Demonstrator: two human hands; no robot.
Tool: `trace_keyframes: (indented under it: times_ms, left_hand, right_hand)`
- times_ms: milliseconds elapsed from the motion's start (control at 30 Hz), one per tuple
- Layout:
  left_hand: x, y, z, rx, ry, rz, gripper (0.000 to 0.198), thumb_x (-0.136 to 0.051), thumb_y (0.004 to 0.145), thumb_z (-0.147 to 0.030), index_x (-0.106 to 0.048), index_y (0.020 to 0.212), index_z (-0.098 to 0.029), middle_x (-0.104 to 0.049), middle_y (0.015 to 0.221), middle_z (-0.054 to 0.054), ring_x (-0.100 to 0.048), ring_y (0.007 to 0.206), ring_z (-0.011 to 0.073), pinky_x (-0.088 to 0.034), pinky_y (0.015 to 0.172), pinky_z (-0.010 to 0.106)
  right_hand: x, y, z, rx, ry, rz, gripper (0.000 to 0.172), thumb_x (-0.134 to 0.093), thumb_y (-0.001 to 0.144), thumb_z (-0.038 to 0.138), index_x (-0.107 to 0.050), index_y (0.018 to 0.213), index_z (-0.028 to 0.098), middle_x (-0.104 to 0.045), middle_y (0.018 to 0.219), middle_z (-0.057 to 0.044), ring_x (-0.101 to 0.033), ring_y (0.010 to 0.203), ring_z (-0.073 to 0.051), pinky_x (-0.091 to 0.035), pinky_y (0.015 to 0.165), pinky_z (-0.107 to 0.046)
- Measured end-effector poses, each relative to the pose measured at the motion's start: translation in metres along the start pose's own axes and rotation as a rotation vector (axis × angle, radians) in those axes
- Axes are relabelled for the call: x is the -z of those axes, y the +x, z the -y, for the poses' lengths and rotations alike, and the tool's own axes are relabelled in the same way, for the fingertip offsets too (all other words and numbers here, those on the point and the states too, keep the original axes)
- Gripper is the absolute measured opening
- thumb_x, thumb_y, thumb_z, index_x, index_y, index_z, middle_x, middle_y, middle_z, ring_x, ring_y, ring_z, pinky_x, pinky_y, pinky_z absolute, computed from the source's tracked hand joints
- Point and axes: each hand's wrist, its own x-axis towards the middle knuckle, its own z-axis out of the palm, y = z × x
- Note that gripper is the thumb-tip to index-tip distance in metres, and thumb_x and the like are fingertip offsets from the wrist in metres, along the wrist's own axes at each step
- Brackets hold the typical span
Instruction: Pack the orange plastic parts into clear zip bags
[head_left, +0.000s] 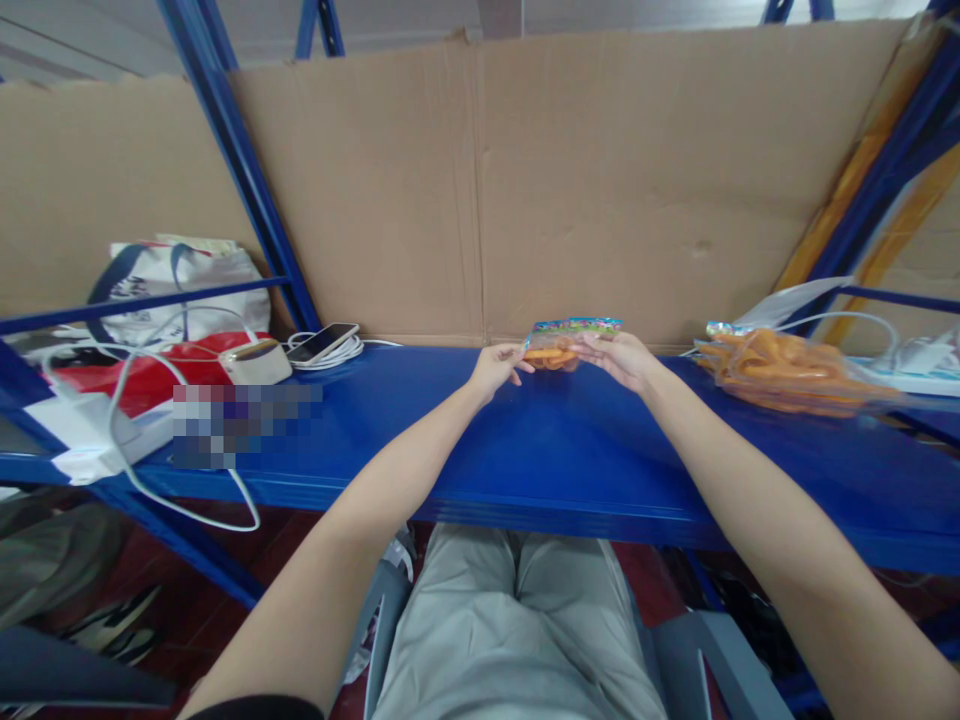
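A small clear plastic bag (553,350) with a colourful printed top strip and orange pieces inside is held between my hands, near the back of the blue shelf (540,460). My left hand (498,370) pinches its left edge, fingers closed. On the opposite side, my right hand (616,358) grips the bag's right edge, thumb and fingers pressed on it. What the orange pieces are, I cannot make out. Farther right lies a larger clear bag (795,370), full of similar orange pieces, apart from my right hand.
A phone (322,344) rests on a coiled white cable at the back left. Beside it are a power bank (255,362), a red bag (199,360), a white tote (184,290) and a looping cable. Cardboard (600,180) walls the back; a blue post (247,170) stands left.
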Motion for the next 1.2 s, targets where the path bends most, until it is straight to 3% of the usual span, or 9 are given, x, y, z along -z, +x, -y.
trace_keyframes:
  times_ms: [100,333,600,767,933,1033,1200]
  left_hand:
    - [0.0,0.0,-0.002,-0.008,-0.04,-0.048,0.021,-0.063,0.087,-0.029,-0.07,0.097,-0.012,-0.072,0.067,0.003,-0.052,0.039,0.0049,-0.045,0.046,0.019]
    - [0.003,0.005,-0.006,-0.063,-0.1,-0.094,0.007,-0.069,0.079,-0.021,-0.069,0.082,-0.014,-0.073,0.078,0.003,-0.061,0.058,0.008,-0.045,0.051,0.018]
    - [0.002,-0.005,-0.007,0.023,-0.074,-0.021,0.031,-0.065,0.086,-0.032,-0.066,0.11,-0.013,-0.072,0.069,0.003,-0.047,0.036,0.0031,-0.041,0.042,0.017]
    - [-0.001,-0.004,-0.003,0.106,0.025,-0.034,0.023,-0.063,0.087,-0.033,-0.072,0.097,-0.014,-0.072,0.069,0.004,-0.047,0.036,0.0041,-0.04,0.041,0.017]
    - [0.001,0.001,-0.008,-0.033,-0.017,-0.116,0.015,-0.066,0.084,-0.028,-0.073,0.088,-0.016,-0.075,0.079,0.004,-0.059,0.055,0.0072,-0.043,0.048,0.015]
    - [0.002,0.001,-0.011,-0.09,-0.036,-0.137,0.011,-0.067,0.082,-0.024,-0.074,0.085,-0.016,-0.075,0.085,0.005,-0.064,0.065,0.009,-0.043,0.05,0.015]
    - [0.001,-0.004,-0.011,0.003,-0.037,-0.096,0.024,-0.063,0.086,-0.023,-0.069,0.109,-0.017,-0.074,0.078,0.004,-0.059,0.048,0.0068,-0.043,0.048,0.017]
  right_hand:
    - [-0.001,0.0,0.0,0.021,-0.021,-0.029,0.026,-0.046,0.093,0.007,-0.059,0.072,0.017,-0.073,0.079,-0.005,-0.072,0.08,-0.013,-0.055,0.087,-0.028]
    - [-0.002,-0.008,0.014,0.0,-0.094,0.047,0.019,-0.047,0.094,0.012,-0.062,0.084,0.019,-0.073,0.105,-0.006,-0.07,0.095,-0.016,-0.054,0.086,-0.031]
    - [0.0,-0.008,0.01,0.03,-0.03,0.018,0.017,-0.052,0.092,0.014,-0.064,0.08,0.016,-0.074,0.089,-0.006,-0.072,0.074,-0.014,-0.056,0.079,-0.029]
    - [-0.004,-0.005,0.002,-0.008,-0.097,-0.062,0.02,-0.057,0.088,0.006,-0.063,0.071,0.015,-0.073,0.079,-0.007,-0.071,0.076,-0.015,-0.055,0.083,-0.03]
    - [-0.001,-0.001,0.002,0.137,-0.171,-0.078,0.005,-0.065,0.085,0.019,-0.067,0.082,0.016,-0.074,0.09,-0.007,-0.071,0.086,-0.016,-0.052,0.085,-0.033]
    - [0.0,0.0,0.004,0.191,-0.213,-0.08,0.012,-0.068,0.082,0.027,-0.069,0.088,0.017,-0.074,0.096,-0.006,-0.069,0.093,-0.017,-0.05,0.087,-0.033]
    - [-0.002,-0.003,0.005,0.154,-0.247,-0.12,0.009,-0.066,0.084,0.024,-0.068,0.083,0.016,-0.073,0.09,-0.005,-0.07,0.074,-0.014,-0.052,0.077,-0.029]
